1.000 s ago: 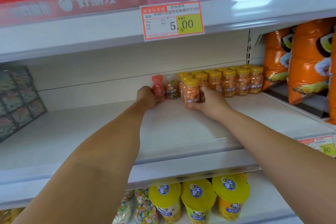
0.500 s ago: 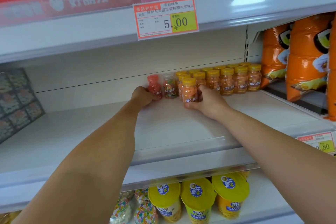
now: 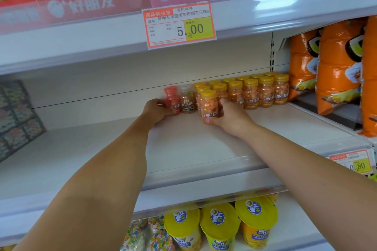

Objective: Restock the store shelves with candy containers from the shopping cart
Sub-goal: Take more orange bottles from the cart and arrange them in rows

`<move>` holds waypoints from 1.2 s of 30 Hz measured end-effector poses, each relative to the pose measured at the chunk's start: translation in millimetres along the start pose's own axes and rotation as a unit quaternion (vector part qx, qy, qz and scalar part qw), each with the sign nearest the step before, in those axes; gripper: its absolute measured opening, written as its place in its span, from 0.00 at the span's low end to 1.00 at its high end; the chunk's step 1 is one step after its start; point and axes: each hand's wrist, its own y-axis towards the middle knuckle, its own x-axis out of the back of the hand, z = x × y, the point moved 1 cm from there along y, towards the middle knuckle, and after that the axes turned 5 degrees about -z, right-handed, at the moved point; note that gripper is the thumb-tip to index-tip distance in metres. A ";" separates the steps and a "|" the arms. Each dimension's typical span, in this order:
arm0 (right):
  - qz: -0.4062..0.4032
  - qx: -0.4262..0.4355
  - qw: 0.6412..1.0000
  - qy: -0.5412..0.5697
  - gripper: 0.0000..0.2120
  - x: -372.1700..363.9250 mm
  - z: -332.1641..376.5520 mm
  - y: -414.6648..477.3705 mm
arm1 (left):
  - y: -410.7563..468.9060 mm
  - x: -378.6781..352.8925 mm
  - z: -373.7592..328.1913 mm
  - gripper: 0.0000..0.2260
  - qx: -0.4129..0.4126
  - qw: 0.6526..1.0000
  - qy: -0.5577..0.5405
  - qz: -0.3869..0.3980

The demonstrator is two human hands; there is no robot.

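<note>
Both arms reach deep onto the white middle shelf point(image 3: 183, 149). My left hand point(image 3: 156, 110) grips a small red-capped candy bottle point(image 3: 172, 99) standing on the shelf. A clear-capped bottle of mixed candy point(image 3: 186, 99) stands right beside it. My right hand point(image 3: 228, 116) grips a yellow-capped bottle of orange candy point(image 3: 209, 104) at the front of the group. Behind and to the right, several more yellow-capped bottles point(image 3: 257, 93) stand in two rows along the shelf's back.
Orange snack bags point(image 3: 334, 67) fill the bay to the right. A dark patterned box point(image 3: 16, 116) sits at the far left of the shelf. A 5.00 price tag point(image 3: 179, 25) hangs from the shelf above. Yellow-lidded cups point(image 3: 220, 224) stand on the shelf below.
Both hands stay on the same bottles with hardly any shift. The view has moved slightly.
</note>
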 end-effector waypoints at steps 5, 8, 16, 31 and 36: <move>0.000 -0.002 1.000 -0.008 0.30 -0.2 0.5 0.5 | 1.3 -0.7 1.1 0.23 -0.008 1.000 0.003 -0.004; -0.005 -0.008 1.000 -0.010 0.30 -0.6 -0.2 1.7 | 1.1 -0.5 2.2 0.22 -0.012 1.000 0.003 -0.002; 0.005 -0.010 1.000 -0.012 0.29 -1.2 -0.3 2.9 | -2.2 -0.9 -1.3 0.19 0.003 0.999 0.047 -0.016; 0.051 -0.016 0.998 -0.044 0.17 51.6 37.0 -56.4 | -172.4 19.3 -51.4 0.12 -0.098 0.951 0.292 0.022; -0.028 0.064 0.996 0.051 0.09 83.3 43.9 -133.0 | -284.3 18.1 -32.2 0.11 -0.244 0.962 0.036 -0.116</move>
